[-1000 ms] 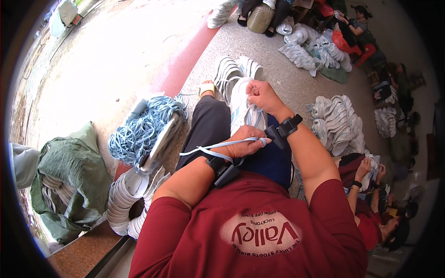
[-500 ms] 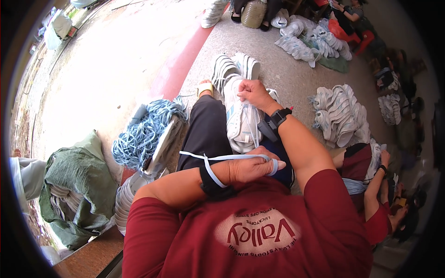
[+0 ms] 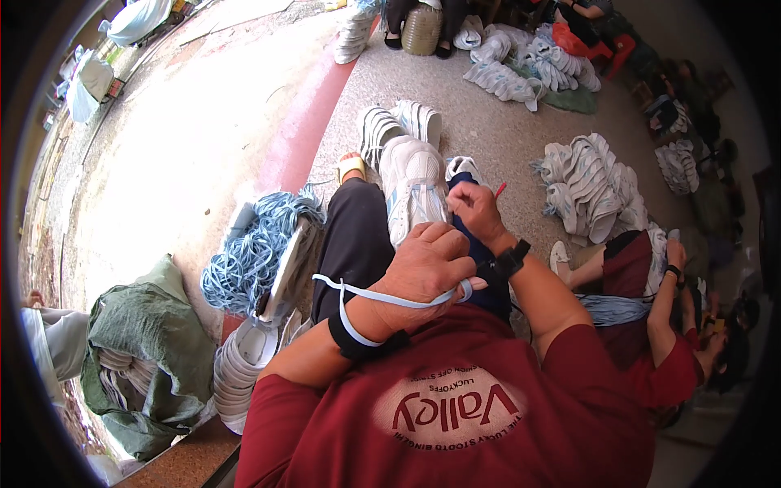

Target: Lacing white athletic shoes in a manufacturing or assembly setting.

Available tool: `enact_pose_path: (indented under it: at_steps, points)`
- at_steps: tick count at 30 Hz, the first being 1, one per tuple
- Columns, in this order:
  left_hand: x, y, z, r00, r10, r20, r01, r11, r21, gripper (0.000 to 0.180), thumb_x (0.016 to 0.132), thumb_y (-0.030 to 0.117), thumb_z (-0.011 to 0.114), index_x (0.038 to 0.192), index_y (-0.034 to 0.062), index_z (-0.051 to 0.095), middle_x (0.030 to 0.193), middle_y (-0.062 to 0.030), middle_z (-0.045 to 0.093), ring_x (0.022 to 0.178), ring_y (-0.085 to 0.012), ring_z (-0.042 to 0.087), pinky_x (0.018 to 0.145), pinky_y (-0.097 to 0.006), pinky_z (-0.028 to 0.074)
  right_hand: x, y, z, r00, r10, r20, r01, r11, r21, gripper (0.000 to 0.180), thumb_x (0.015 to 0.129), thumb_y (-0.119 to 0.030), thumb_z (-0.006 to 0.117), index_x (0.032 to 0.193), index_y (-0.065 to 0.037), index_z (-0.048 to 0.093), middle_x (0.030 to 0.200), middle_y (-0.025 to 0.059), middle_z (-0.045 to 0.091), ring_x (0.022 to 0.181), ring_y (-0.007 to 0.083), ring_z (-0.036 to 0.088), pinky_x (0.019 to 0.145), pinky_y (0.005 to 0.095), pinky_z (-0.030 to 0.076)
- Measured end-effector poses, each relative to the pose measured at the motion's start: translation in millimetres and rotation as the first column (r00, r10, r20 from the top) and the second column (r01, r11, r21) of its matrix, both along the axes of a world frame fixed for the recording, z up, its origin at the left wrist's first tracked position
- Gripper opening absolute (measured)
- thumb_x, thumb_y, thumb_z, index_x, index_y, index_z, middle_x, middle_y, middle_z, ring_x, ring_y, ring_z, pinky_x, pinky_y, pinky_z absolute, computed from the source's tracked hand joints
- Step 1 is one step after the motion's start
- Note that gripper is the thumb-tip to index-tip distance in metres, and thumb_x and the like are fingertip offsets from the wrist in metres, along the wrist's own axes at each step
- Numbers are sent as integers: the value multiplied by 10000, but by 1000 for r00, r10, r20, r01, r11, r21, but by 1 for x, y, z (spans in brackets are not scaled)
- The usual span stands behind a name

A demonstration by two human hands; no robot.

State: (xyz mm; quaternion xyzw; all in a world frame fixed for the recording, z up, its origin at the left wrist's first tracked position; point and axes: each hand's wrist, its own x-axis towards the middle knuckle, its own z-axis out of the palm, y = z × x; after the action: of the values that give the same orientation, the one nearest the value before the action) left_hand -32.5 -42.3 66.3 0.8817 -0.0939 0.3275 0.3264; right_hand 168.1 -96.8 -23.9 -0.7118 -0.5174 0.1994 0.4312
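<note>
A white sneaker (image 3: 413, 191) with light blue side stripes stands between my knees, toe pointing away. My left hand (image 3: 431, 264) is curled over its near end, hiding that part. A light blue shoelace (image 3: 382, 298) loops round this hand's thumb and back across the wrist, its loose end sticking out to the left. Just right of the sneaker my right hand (image 3: 480, 213) is closed with fingers curled; what it pinches, if anything, is hidden. A red-tipped tool (image 3: 500, 189) shows beside that hand.
To the left lies a heap of blue laces (image 3: 252, 256), beside stacked white shoe parts (image 3: 242, 366) and a green sack (image 3: 150, 350). More shoes (image 3: 400, 126) stand beyond the sneaker. A shoe pile (image 3: 590, 187) and a co-worker's arm (image 3: 663, 301) are at right.
My left hand has come forward from my lap onto the sneaker's near end. The right hand has drawn back from above the sneaker to its right side. The whole view has shifted slightly.
</note>
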Motion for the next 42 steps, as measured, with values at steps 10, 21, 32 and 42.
enact_pose_path:
  at_steps: [10, 21, 32, 42]
  points:
    - [10, -12, -7, 999, 13, -43, -14, 1000, -18, 145, 734, 171, 662, 744, 59, 570, 838, -87, 531, 774, -281, 526, 674, -371, 458, -31, 30, -34, 863, -9, 506, -201, 911, 359, 351, 752, -53, 652, 1095, -35, 578, 945, 161, 596, 881, 300, 594, 754, 335, 498]
    - [-24, 25, -7, 990, 62, -127, -114, 882, -458, 194, 800, 194, 619, 792, 3, 593, 1006, -162, 560, 908, -279, 571, 773, -359, 454, -17, -12, -16, 972, -118, 203, 42, 937, 347, 150, 853, -27, 495, 972, -26, 586, 841, 112, 590, 739, 264, 546, 705, 343, 443]
    - [-283, 128, -196, 843, 536, -48, 220, -425, -878, 469, 956, 407, 365, 564, 155, 314, 543, 7, 333, 502, -136, 382, 439, -261, 302, 74, -206, -110, 473, -608, -638, 796, 605, 14, 129, 826, -49, 499, 923, -55, 584, 712, 7, 522, 583, 77, 471, 533, 203, 377]
    - [-197, 147, -210, 74, 486, -871, -822, 525, 223, 284, 745, 275, 681, 747, -6, 639, 644, -152, 627, 643, -272, 637, 543, -347, 483, 62, -190, -70, 903, -119, 412, 357, 741, -568, 206, 724, -200, 636, 734, 4, 607, 736, 198, 595, 781, 383, 587, 701, 444, 459]
